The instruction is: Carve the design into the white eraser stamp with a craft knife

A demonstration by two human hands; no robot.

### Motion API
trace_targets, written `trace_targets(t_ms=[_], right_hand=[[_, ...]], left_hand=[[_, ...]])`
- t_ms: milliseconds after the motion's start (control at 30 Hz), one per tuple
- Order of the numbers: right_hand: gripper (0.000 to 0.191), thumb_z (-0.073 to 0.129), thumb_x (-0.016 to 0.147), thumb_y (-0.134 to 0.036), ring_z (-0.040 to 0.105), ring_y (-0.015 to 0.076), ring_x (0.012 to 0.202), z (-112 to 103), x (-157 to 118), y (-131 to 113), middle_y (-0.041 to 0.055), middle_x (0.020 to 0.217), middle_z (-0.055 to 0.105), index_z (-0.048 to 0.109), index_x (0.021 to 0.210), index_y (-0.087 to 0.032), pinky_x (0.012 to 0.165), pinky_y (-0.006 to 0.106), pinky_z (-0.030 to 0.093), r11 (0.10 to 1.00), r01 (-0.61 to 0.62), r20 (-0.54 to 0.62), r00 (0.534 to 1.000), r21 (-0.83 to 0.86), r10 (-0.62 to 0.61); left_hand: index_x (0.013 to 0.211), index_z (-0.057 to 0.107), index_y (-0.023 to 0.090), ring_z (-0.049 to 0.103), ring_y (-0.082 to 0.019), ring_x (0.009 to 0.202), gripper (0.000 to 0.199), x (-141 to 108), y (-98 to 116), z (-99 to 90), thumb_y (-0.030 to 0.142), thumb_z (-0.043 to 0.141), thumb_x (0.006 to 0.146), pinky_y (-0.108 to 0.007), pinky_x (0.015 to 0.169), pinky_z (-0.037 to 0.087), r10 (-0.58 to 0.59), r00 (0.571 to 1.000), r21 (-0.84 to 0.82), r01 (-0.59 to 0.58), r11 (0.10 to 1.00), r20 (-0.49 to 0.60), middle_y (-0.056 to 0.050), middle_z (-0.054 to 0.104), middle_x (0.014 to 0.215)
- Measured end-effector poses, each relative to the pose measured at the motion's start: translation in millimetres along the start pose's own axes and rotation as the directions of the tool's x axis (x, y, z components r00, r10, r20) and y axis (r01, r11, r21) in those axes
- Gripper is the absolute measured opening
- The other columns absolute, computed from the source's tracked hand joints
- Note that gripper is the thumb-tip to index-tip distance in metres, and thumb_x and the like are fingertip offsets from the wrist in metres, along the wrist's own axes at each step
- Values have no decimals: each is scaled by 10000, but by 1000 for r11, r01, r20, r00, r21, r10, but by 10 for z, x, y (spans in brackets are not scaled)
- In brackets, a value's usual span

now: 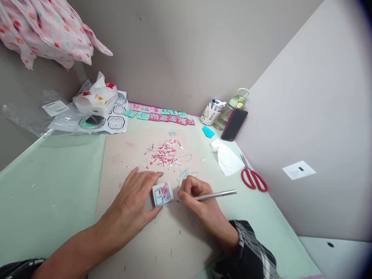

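Note:
My left hand [136, 199] grips a small white rubber carving block [162, 194] between thumb and fingers. Blue lines and pink patches mark its upper face. In my right hand [200, 197] is a slim silver craft knife [222, 194], held like a pen with its back end pointing right. The knife's tip is blurred close to the block's right edge; whether it touches cannot be made out. Just beyond both hands lies a heap of red and white shavings [167, 155]. Under everything is a beige board [116, 151] with blue pen marks.
Red-handled scissors [254, 180] and a crumpled tissue [228, 158] lie to the right. Behind them are a phone [235, 124], a bottle [225, 114] and a pen cup [209, 113]. Pink and green character tiles [162, 116] line the back. A tissue pack [97, 99] sits back left.

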State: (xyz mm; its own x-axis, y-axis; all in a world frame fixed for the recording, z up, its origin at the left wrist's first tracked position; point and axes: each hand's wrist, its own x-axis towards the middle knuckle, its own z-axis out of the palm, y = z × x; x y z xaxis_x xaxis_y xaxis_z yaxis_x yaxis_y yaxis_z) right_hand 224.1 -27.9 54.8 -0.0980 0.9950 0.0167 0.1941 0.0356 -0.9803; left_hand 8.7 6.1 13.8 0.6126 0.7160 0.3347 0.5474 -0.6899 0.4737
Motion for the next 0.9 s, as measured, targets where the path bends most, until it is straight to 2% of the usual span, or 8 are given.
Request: trace_targets(t_ms=[67, 167, 233, 300, 367, 633, 800, 900], right_hand=[[314, 644, 884, -286, 338, 120, 580, -14, 20, 36, -64, 613, 437, 428, 662, -233, 551, 275, 267, 1000, -10, -62, 998, 27, 12], [362, 683, 883, -367, 313, 119, 573, -22, 53, 84, -70, 603, 412, 433, 658, -232, 546, 277, 253, 999, -33, -107, 994, 31, 36], [377, 697, 874, -390, 306, 119, 575, -24, 69, 98, -72, 600, 400, 435, 655, -231, 548, 277, 253, 999, -46, -117, 992, 20, 48], [373, 702, 865, -389, 321, 121, 583, -22, 74, 97, -70, 606, 406, 437, 657, -231, 554, 275, 262, 999, -53, -119, 991, 6, 53], [356, 692, 863, -378, 334, 123, 585, -11, 66, 90, -67, 610, 412, 436, 664, -232, 554, 273, 267, 998, -57, -110, 992, -12, 55], [288, 609, 861, -300, 356, 120, 569, 149, -5, 84, -61, 598, 431, 412, 659, -240, 533, 256, 286, 993, -31, -61, 998, -114, 24], [278, 589, 870, -283, 348, 116, 560, 211, -28, 113, -64, 597, 422, 411, 661, -240, 522, 256, 274, 985, 6, -49, 999, -170, -15], [282, 576, 882, -280, 351, 115, 572, 231, -44, 116, -61, 614, 420, 406, 662, -236, 532, 256, 284, 977, 24, -38, 999, -210, -33]], left_hand=[[1405, 405, 206, 646, -315, 1105, 733, 11, -13, -21, 268, 804, 794, -718, 1189, 265, -4, 1000, 25, 4, 1000, -7, -67, 656, 1113], [1387, 436, 203, 666, -281, 949, 795, 0, -7, -38, 332, 879, 739, -711, 1186, 263, 29, 997, -23, -27, 999, 70, 6, 639, 926], [1396, 430, 227, 652, -302, 1077, 781, -25, -11, -32, 299, 861, 750, -670, 1212, 256, 30, 996, -43, -26, 999, 89, -39, 671, 1070], [1434, 397, 248, 549, -332, 1315, 788, -55, -30, -17, 233, 816, 767, -613, 1241, 248, 37, 995, -41, -34, 999, 90, -98, 631, 1333], [1468, 360, 257, 441, -322, 1443, 786, -79, -54, -2, 188, 762, 796, -568, 1261, 236, 61, 993, -41, -57, 998, 104, -106, 572, 1463], [1282, 483, 210, 594, -319, 1222, 524, -53, -27, 37, 210, 747, 830, -649, 1205, 249, -18, 1000, 10, 18, 1000, -15, -80, 630, 1180], [1263, 472, 217, 544, -333, 1281, 564, -70, -38, 61, 214, 781, 791, -632, 1197, 243, -53, 999, 13, 53, 999, -2, -76, 620, 1202], [1215, 479, 225, 517, -323, 1313, 484, -93, -32, 64, 174, 739, 811, -596, 1204, 243, -56, 998, 9, 56, 998, -6, -66, 618, 1183]])
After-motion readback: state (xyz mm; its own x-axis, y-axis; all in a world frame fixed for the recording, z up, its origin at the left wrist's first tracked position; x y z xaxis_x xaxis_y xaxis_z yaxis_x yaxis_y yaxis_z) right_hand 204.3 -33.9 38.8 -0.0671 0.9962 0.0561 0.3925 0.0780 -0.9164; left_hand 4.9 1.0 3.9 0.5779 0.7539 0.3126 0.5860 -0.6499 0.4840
